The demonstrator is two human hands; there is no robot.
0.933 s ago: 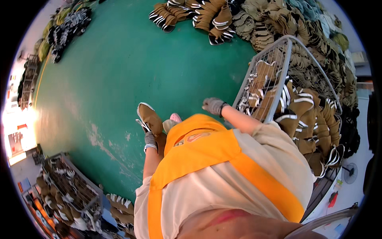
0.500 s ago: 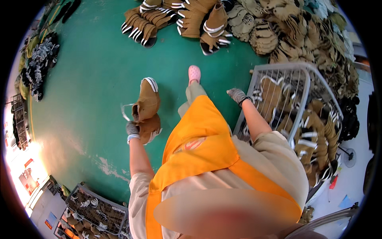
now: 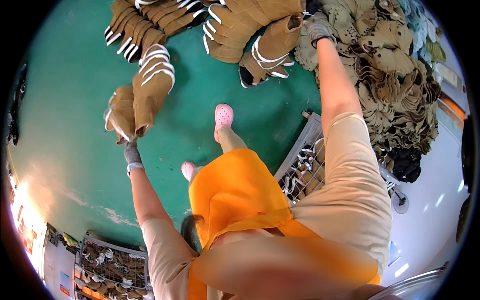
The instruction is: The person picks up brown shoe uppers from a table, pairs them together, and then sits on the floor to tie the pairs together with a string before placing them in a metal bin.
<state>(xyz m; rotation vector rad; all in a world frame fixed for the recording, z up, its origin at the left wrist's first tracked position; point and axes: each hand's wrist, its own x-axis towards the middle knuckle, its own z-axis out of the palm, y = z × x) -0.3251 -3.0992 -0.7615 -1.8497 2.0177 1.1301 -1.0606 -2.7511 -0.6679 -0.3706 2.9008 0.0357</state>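
My left hand (image 3: 133,154), in a grey glove with a pale wristband, is closed on the end of a bundle of brown shoe uppers (image 3: 150,95) with white trim. The bundle hangs in two parts above the green floor. My right hand (image 3: 319,30), also gloved, reaches far forward to the upper end of another brown bundle of uppers (image 3: 275,45), which is wrapped with white strips. Its fingers are bent together at that end, where a bit of white strip shows. What they pinch is too small to tell.
Rows of stacked brown uppers (image 3: 245,25) lie at the far side. A large heap of khaki pieces (image 3: 390,65) rises at the far right. Beside my right side stands a grey wire cart (image 3: 295,157) holding uppers. Another filled wire basket (image 3: 112,245) is at the near left.
I have stepped forward toward the far stacks. My left hand has carried its bundle forward and left. My right hand has moved from beside the cart to the far bundle.
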